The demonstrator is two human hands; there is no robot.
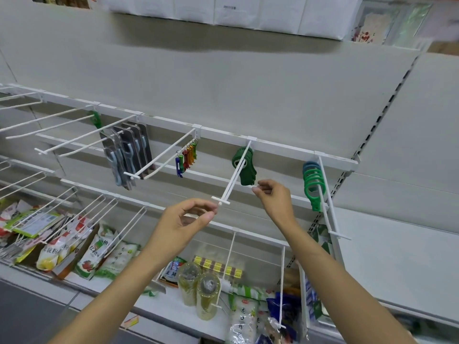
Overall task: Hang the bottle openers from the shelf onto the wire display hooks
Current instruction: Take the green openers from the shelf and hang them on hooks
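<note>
Filling the view is a pale grey shop wall (pixel 248 90) with white rails (pixel 280 147) carrying long white wire hooks (pixel 233 180) that jut toward the camera. Below, a white shelf (pixel 159 296) holds food packets (pixel 92 256), two clear bottles of yellowish liquid (pixel 206 296) and bagged noodles (pixel 242 321). White boxes (pixel 223 13) sit on the top shelf, cut off by the frame edge.

On the middle hook hangs a bunch of dark green bottle openers (pixel 246 167), pushed back near the rail, flat and rounded in shape. To their right, bright green ring-shaped openers (pixel 313 187) with some blue-grey ones behind hang on another hook; to the left, small coloured keyring openers (pixel 187 157) and carded grey tools (pixel 126 155).

The left hand (pixel 183 224) pinches the crossbar tip of the middle hook between thumb and forefinger. The right hand (pixel 273 197), just below the dark green openers, pinches something small and pale; what it is cannot be made out. The bare forearms run off the bottom edge.
</note>
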